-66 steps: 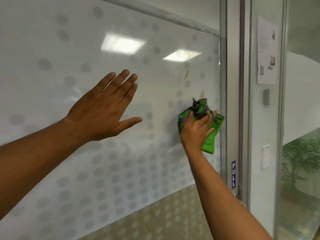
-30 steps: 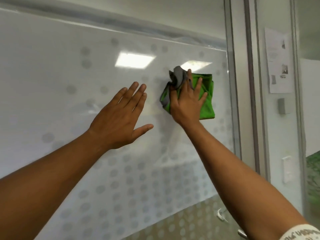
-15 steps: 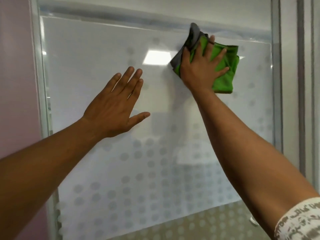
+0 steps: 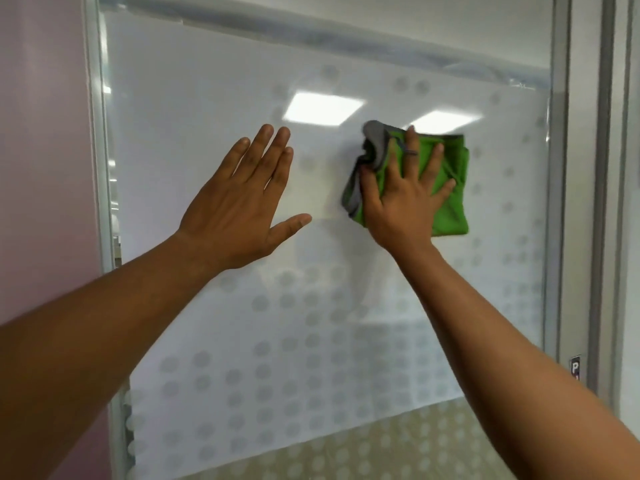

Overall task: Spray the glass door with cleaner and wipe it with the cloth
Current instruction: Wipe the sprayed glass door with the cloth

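Pressing green cloth [image 4: 446, 188] on glass door [image 4: 346, 306], right hand [image 4: 403, 206] fingers [image 4: 412, 150] spread, left hand [image 4: 239, 209] flat, fingers together

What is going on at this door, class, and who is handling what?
A person is wiping a frosted, dotted glass door. The right hand presses a folded green and grey cloth flat against the upper part of the glass, fingers spread over it. The left hand is open, fingers straight, held up at the glass beside the cloth and holding nothing. No spray bottle is in view.
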A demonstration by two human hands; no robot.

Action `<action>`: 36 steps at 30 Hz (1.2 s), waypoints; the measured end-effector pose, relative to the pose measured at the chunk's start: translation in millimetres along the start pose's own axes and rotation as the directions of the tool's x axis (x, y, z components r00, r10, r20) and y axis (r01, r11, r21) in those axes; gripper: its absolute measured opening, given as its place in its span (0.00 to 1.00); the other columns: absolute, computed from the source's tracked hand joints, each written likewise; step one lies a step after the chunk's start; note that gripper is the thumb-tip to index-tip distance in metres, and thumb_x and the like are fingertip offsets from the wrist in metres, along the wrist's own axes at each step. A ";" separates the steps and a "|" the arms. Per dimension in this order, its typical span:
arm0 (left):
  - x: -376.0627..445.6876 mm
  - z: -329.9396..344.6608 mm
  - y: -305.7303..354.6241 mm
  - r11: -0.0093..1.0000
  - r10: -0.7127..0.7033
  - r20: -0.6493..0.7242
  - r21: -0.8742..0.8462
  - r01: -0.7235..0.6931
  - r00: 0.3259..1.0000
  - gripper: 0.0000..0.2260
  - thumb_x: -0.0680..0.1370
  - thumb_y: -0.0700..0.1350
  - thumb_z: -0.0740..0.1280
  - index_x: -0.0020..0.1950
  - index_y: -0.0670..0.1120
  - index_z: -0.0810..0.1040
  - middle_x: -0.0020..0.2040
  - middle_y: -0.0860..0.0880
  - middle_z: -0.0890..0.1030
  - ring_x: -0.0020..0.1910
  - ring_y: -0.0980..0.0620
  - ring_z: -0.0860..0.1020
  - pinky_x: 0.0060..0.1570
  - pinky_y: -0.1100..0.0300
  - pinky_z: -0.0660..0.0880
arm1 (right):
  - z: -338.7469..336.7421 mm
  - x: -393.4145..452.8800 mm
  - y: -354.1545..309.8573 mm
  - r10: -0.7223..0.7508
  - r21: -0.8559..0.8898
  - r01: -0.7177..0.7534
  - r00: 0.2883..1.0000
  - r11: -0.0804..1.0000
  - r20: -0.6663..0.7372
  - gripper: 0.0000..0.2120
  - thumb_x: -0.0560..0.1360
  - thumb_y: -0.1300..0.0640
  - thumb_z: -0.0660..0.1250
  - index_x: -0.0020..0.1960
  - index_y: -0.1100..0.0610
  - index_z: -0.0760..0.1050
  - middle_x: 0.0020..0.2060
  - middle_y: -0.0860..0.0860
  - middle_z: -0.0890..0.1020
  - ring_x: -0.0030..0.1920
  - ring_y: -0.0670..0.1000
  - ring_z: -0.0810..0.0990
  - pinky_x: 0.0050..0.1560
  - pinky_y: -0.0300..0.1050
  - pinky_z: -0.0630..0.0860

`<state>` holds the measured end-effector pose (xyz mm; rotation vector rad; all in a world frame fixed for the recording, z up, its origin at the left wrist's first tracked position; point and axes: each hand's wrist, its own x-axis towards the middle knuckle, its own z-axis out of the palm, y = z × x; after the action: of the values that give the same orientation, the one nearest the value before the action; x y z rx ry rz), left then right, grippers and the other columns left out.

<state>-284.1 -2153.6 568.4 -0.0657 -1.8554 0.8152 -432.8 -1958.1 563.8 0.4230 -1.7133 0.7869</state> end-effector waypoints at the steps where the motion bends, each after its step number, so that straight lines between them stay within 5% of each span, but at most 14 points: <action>1: -1.3 0.7 0.2 1.000 0.000 0.001 -0.002 0.000 1.000 0.42 0.80 0.69 0.38 0.82 0.39 0.46 0.83 0.39 0.46 0.83 0.40 0.45 0.81 0.43 0.51 | 1.5 -6.0 2.0 0.089 0.015 -0.088 0.996 0.996 -0.011 0.29 0.79 0.36 0.50 0.78 0.43 0.57 0.81 0.45 0.49 0.80 0.63 0.43 0.69 0.78 0.44; 4: -4.9 1.7 1.1 1.000 0.008 -0.006 -0.009 -0.008 1.000 0.41 0.80 0.69 0.38 0.82 0.39 0.46 0.83 0.39 0.46 0.83 0.40 0.46 0.81 0.43 0.51 | 6.5 -34.1 -9.1 0.242 0.037 -0.241 0.970 0.970 -0.021 0.31 0.79 0.35 0.50 0.79 0.46 0.58 0.81 0.45 0.49 0.79 0.64 0.43 0.69 0.79 0.45; 9: -11.9 0.6 1.3 0.999 -0.033 0.001 -0.015 0.033 0.999 0.42 0.80 0.69 0.37 0.82 0.39 0.46 0.83 0.39 0.45 0.83 0.40 0.44 0.81 0.44 0.50 | 14.2 -81.6 -31.9 0.134 0.040 -0.135 0.991 0.990 0.020 0.30 0.79 0.36 0.51 0.78 0.44 0.58 0.81 0.47 0.47 0.79 0.65 0.40 0.69 0.79 0.42; 18: -32.1 -6.5 -25.0 0.989 -0.148 0.010 -0.017 0.148 0.989 0.43 0.79 0.71 0.38 0.82 0.40 0.42 0.83 0.40 0.42 0.83 0.41 0.42 0.81 0.44 0.47 | 2.3 11.8 -76.3 0.146 0.116 -0.143 0.989 0.983 -0.017 0.29 0.78 0.36 0.51 0.77 0.42 0.60 0.81 0.48 0.49 0.79 0.66 0.41 0.68 0.80 0.40; 24: -33.4 -4.6 -25.1 0.991 -0.133 -0.010 0.005 0.133 0.991 0.43 0.79 0.71 0.38 0.82 0.39 0.42 0.83 0.39 0.43 0.83 0.40 0.43 0.81 0.43 0.48 | 10.0 3.0 -109.2 -0.162 -0.003 0.162 0.986 0.987 -0.032 0.27 0.79 0.35 0.49 0.77 0.40 0.59 0.81 0.48 0.51 0.79 0.67 0.43 0.69 0.79 0.42; 30: -34.6 -5.6 -26.2 0.993 -0.118 -0.010 -0.024 0.118 0.993 0.45 0.79 0.72 0.38 0.82 0.39 0.43 0.83 0.39 0.43 0.83 0.41 0.43 0.81 0.43 0.49 | 4.2 -59.5 -71.2 -0.372 -0.062 0.376 0.926 0.924 0.067 0.28 0.80 0.36 0.50 0.79 0.40 0.54 0.81 0.49 0.49 0.79 0.65 0.42 0.70 0.77 0.44; 36: -35.4 -6.1 -25.7 0.993 -0.117 0.023 -0.016 0.117 0.993 0.45 0.78 0.72 0.36 0.82 0.39 0.42 0.83 0.39 0.42 0.82 0.40 0.42 0.81 0.44 0.49 | 6.0 -46.5 -64.0 -0.101 0.030 0.099 0.994 0.995 0.044 0.28 0.79 0.38 0.52 0.78 0.38 0.54 0.81 0.46 0.49 0.79 0.64 0.41 0.69 0.79 0.42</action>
<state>-255.3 -2184.5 555.6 0.0407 -1.8689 0.7208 -382.5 -2013.2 537.0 0.5453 -1.7106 0.7342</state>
